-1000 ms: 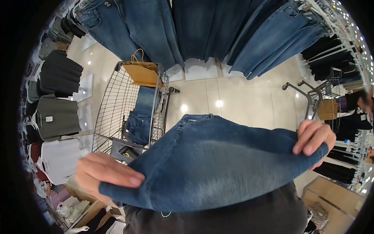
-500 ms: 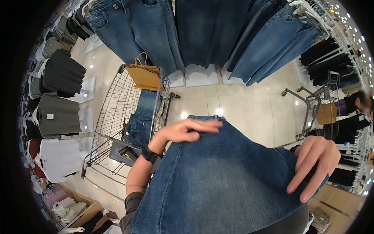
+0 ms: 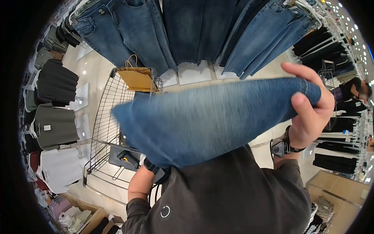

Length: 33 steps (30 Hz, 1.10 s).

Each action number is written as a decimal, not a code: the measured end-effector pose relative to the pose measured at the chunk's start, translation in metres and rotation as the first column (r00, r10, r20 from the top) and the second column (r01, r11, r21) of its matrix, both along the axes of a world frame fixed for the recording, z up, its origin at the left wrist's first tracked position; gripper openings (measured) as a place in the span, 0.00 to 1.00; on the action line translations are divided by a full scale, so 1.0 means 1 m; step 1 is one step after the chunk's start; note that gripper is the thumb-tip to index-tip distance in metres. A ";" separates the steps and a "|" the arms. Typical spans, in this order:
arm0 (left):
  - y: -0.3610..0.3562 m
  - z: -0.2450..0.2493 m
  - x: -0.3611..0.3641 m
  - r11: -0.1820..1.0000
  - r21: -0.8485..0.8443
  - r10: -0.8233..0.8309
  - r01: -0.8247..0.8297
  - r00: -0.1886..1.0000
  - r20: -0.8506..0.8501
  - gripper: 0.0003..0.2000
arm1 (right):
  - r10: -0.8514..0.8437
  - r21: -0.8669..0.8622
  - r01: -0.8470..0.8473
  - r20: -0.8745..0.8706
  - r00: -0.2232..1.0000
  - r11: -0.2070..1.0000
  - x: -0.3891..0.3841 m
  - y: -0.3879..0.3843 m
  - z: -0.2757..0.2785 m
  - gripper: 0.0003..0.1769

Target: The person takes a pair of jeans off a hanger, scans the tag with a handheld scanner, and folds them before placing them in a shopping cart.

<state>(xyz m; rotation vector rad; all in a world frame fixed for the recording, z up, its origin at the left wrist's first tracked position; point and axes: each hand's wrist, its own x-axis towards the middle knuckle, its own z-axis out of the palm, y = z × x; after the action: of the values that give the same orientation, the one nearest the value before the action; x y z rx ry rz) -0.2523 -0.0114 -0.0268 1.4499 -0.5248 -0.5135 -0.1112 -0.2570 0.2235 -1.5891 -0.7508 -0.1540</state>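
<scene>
Mostly, the jeans (image 3: 210,121) hide the left hand; only its wrist (image 3: 150,165) shows at their lower edge, beside the cart (image 3: 102,113), so I cannot tell whether its fingers are closed. Motion blurs the cloth, which stretches from over the cart's near side out to its right. There the right hand (image 3: 311,99) clamps the rolled end between thumb and fingers. The jeans also block the view into much of the cart. At its far end stands a paper bag (image 3: 134,80), contents out of sight, with a sliver of denim (image 3: 142,94) just below. A dark device (image 3: 126,158) with a yellow part lies at the cart's near end, too small to identify. Trousers (image 3: 202,31) hang beyond the cart, shirts (image 3: 58,82) to its left. Far right of it, a second cart (image 3: 327,76) is partly hidden by the right hand, near a bending person (image 3: 352,91).
</scene>
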 end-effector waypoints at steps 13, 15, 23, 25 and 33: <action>0.000 -0.053 -0.029 0.938 -0.130 0.256 -0.321 0.896 -0.363 0.21 | 0.177 -0.161 -0.245 -0.350 0.920 0.956 0.090 0.037 -0.083 0.21; 0.004 -0.058 -0.033 0.924 -0.143 0.274 -0.354 0.876 -0.398 0.20 | 0.294 -0.032 -0.368 -0.540 0.789 0.929 0.106 0.035 -0.124 0.24; 0.022 -0.066 -0.035 0.825 -0.185 0.393 -0.534 0.777 -0.491 0.19 | 0.381 0.333 -0.399 -0.924 0.046 0.855 0.081 -0.002 -0.249 0.48; 0.032 -0.069 -0.027 0.762 -0.199 0.451 -0.616 0.725 -0.520 0.19 | 0.595 0.445 -0.548 -0.795 0.123 0.708 0.075 -0.004 -0.258 0.52; 0.065 -0.043 0.019 0.394 -0.211 0.370 -0.895 0.365 -0.854 0.18 | 0.361 0.260 -0.393 -0.909 0.208 0.882 0.075 0.025 -0.235 0.29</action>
<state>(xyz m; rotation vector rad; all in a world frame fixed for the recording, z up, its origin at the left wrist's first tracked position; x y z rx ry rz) -0.2333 0.0534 -0.0696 0.5244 0.5619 -0.0799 -0.0358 -0.2316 -0.0114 -1.1367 -0.1246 1.1401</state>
